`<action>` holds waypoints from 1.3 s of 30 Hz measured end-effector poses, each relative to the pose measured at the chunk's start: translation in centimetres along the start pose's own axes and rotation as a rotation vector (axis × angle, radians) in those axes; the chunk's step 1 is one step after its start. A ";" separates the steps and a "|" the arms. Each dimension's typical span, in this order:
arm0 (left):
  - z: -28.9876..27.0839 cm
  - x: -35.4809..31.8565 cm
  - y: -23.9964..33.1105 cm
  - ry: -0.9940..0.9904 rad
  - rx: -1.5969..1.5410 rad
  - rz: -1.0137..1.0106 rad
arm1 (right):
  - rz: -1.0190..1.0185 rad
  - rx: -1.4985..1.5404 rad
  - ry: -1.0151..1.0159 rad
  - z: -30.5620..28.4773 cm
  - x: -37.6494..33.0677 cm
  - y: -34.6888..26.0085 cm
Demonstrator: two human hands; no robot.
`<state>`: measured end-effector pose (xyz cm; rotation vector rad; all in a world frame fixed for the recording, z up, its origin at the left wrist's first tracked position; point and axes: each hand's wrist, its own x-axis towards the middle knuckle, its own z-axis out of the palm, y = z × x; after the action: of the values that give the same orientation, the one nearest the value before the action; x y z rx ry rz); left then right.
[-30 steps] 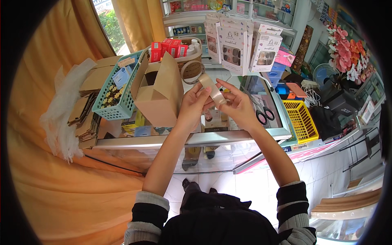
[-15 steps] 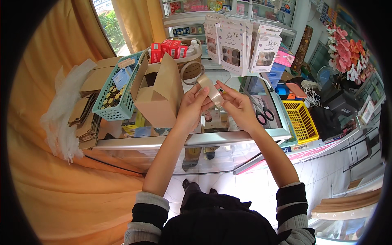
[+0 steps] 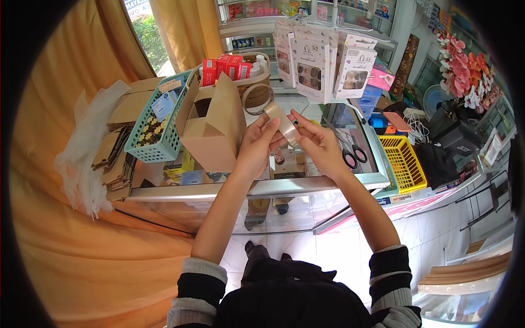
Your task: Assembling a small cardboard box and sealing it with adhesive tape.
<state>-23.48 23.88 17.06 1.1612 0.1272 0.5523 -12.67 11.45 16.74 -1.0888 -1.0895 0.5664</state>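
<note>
Above the glass counter, my left hand (image 3: 259,143) grips a roll of glossy tan packing tape (image 3: 281,121), thumb pressed on its outer face. The fingers of my right hand (image 3: 320,143) are bent around the roll's right side, thumb and fingertips at its edge. Whether they pinch a loose tape end is too small to see. Just beyond my left hand a ring (image 3: 257,99), like another tape roll, stands on edge. An open cardboard box (image 3: 216,131) is left of my hands. Black-handled scissors (image 3: 355,157) lie to the right.
Left of the box are a teal basket (image 3: 158,152), flattened cardboard (image 3: 117,164) and bubble wrap (image 3: 82,147). A woven basket (image 3: 256,89) with red boxes stands behind. White nail-set boxes (image 3: 310,63) rise at the far side; a yellow basket (image 3: 403,164) sits right. The counter's metal edge (image 3: 262,187) runs in front.
Almost nothing differs. Both hands stay on the tape roll, with only a slight shift of the fingers.
</note>
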 end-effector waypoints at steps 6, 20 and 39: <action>-0.1 -0.1 0.0 -0.007 0.014 0.001 | 0.080 -0.063 0.034 0.1 0.0 -0.6; 0.0 0.0 0.0 0.013 0.016 -0.016 | 0.088 -0.055 0.039 0.0 -0.1 -0.6; 0.4 -0.3 0.3 0.000 0.014 0.003 | 0.020 -0.017 0.038 0.4 0.0 -0.4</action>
<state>-23.68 23.50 17.40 1.1747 0.1296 0.5554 -13.09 11.50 17.12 -1.1217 -1.0533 0.5510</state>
